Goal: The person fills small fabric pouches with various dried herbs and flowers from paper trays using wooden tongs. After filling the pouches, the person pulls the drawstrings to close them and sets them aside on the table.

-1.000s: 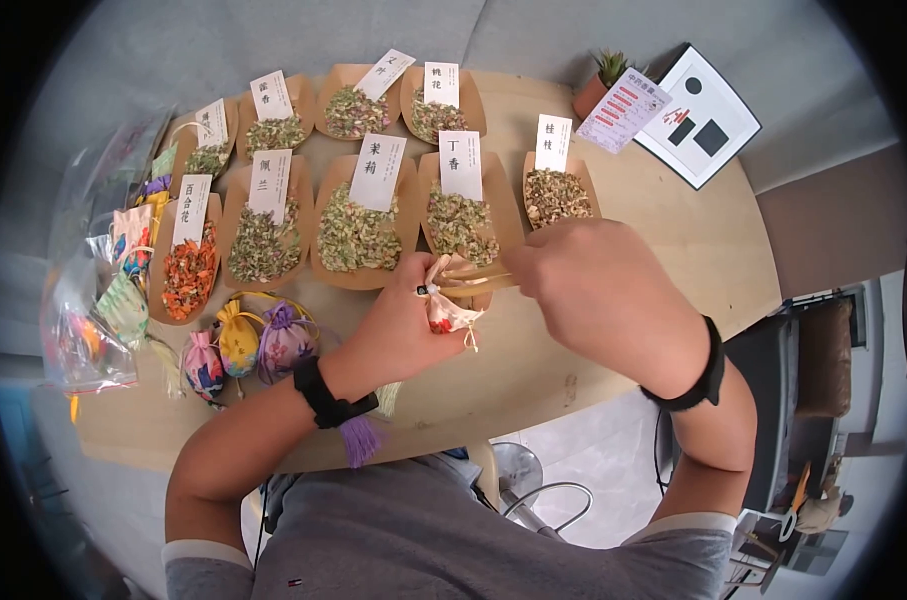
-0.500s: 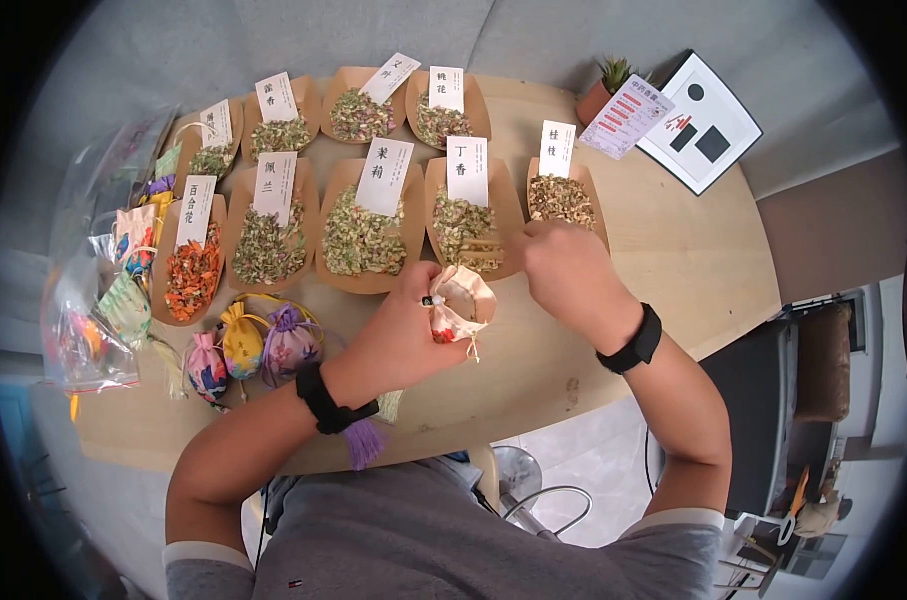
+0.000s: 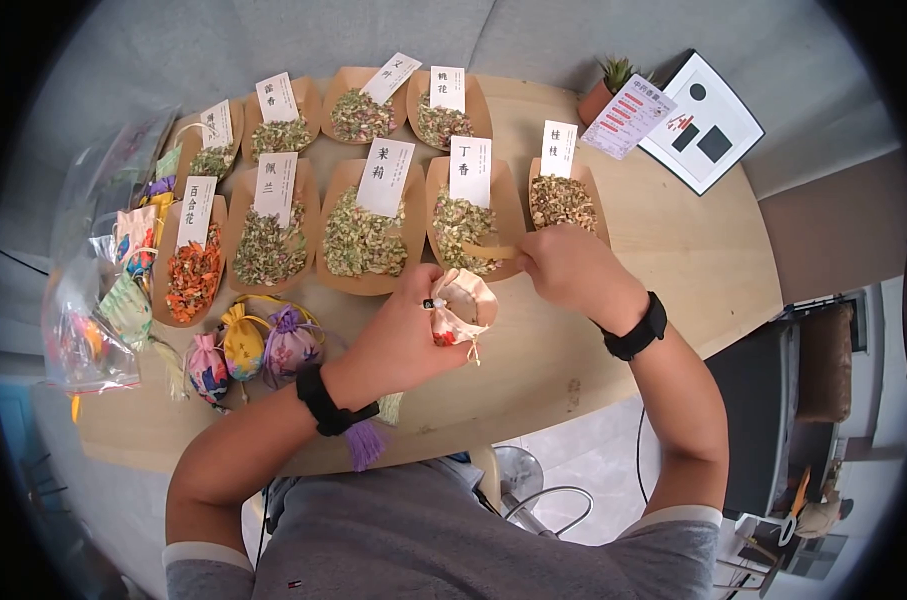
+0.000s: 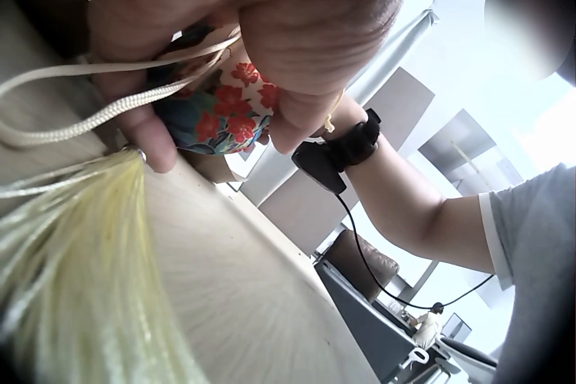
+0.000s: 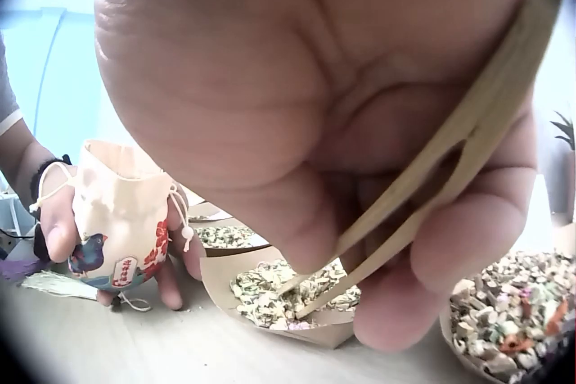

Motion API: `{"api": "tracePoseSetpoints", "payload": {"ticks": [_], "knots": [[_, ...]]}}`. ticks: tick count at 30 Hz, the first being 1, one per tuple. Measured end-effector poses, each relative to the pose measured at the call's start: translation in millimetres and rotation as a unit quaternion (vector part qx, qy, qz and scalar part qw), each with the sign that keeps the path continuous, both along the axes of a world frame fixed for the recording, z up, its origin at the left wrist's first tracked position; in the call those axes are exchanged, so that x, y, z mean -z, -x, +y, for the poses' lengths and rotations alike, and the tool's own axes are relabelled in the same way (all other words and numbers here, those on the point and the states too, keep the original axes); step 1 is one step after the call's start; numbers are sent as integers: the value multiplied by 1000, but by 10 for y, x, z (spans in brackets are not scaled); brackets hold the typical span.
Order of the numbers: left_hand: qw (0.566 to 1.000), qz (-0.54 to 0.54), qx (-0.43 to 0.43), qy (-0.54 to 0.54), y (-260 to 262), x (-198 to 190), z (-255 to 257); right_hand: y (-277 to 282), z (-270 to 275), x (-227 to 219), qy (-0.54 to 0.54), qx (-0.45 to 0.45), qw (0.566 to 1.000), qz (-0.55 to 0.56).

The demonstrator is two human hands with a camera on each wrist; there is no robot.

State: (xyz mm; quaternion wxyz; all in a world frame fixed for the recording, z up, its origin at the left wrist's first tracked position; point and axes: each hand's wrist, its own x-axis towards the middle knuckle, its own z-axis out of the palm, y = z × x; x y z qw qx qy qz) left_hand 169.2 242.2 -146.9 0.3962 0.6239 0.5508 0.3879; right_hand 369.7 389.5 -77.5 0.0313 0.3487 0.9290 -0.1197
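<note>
My left hand (image 3: 388,325) grips a cream drawstring pouch (image 3: 455,328) with its mouth spread and facing up. Red flowers and a blue bird decorate the pouch (image 5: 117,213) in the right wrist view. Its pale cord (image 4: 99,114) and a yellow tassel (image 4: 90,267) hang by the left fingers. Wooden tongs (image 5: 481,118) are pinched in my right hand (image 3: 578,272), the tips down among dried herbs (image 3: 461,218) in a brown paper tray (image 3: 511,205). That tray lies just beyond the pouch and carries a white label card.
More labelled trays of herbs stand in two rows, one with orange flakes (image 3: 193,275). Small filled pouches (image 3: 241,340) and a clear plastic bag (image 3: 88,330) lie at the left. A potted plant (image 3: 615,85), purple card (image 3: 628,118) and framed board (image 3: 708,130) stand back right.
My right hand has carried the tongs from the pouch's mouth up to the herb tray, where their tips now dip in. The pouch stays in my left hand, its mouth now uncovered.
</note>
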Motion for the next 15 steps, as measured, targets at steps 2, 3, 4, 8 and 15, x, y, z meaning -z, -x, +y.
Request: {"api": "tracePoseSetpoints", "payload": {"ticks": [2,3,4,8,15], "knots": [[1000,-16,-1,16,-8,-40,2,21,-33,22,-21,-8,1000,-23],[1000,-17,-1,16,-11,-51,1,35,-57,17,-20,-8,999,-23],[999,-34,-5,29,-14,-58,-3,50,-87,5,-30,-11,999,-9],[998,-52,-11,39,-13,-43,-7,83,-106,51,-49,-15,998,31],[1000,-7,-9,7,10,-33,-2,1,-70,-22,-70,3,997,43]]}}
